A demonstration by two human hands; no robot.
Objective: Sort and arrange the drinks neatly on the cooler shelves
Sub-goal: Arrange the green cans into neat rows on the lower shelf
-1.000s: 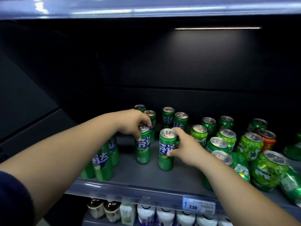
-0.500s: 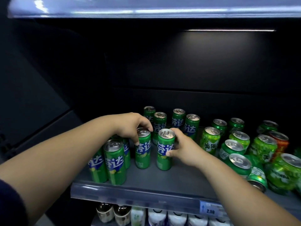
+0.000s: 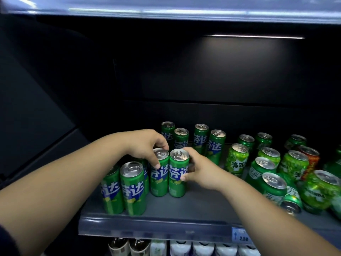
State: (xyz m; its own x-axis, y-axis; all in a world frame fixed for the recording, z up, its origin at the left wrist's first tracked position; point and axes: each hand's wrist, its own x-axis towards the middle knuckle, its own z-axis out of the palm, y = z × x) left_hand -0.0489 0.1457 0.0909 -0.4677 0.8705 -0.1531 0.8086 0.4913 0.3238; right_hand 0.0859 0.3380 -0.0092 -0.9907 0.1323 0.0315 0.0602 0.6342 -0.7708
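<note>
Two slim green aluminium cans with blue-and-white lettering are standing upright, side by side and touching, toward the left of a grey cooler shelf (image 3: 193, 207). The left hand (image 3: 145, 145) is gripping the left slim can (image 3: 159, 174) from above, its thumb pressing on the label and its fingers curling over the rim. The right hand (image 3: 200, 170) is wrapping round the right slim can (image 3: 177, 180) from the side, its thumb lying on the label.

Just in front and to the left, two more slim green cans (image 3: 132, 187) are standing at the shelf's front edge. Four others (image 3: 215, 145) are lining up behind the hands, near the back wall.

To the right, a loose cluster of stubbier green cans (image 3: 237, 159) is crowding the shelf, one orange-red can (image 3: 310, 159) standing among them and one green can (image 3: 290, 203) lying on its side near the front.

A blue-and-white price tag (image 3: 241, 235) is sitting in the shelf's clear front rail. Below it, bottles (image 3: 184, 248) are showing on the lower shelf. The cooler's interior is dark, and a thin light strip (image 3: 254, 36) is glowing beneath the shelf above.
</note>
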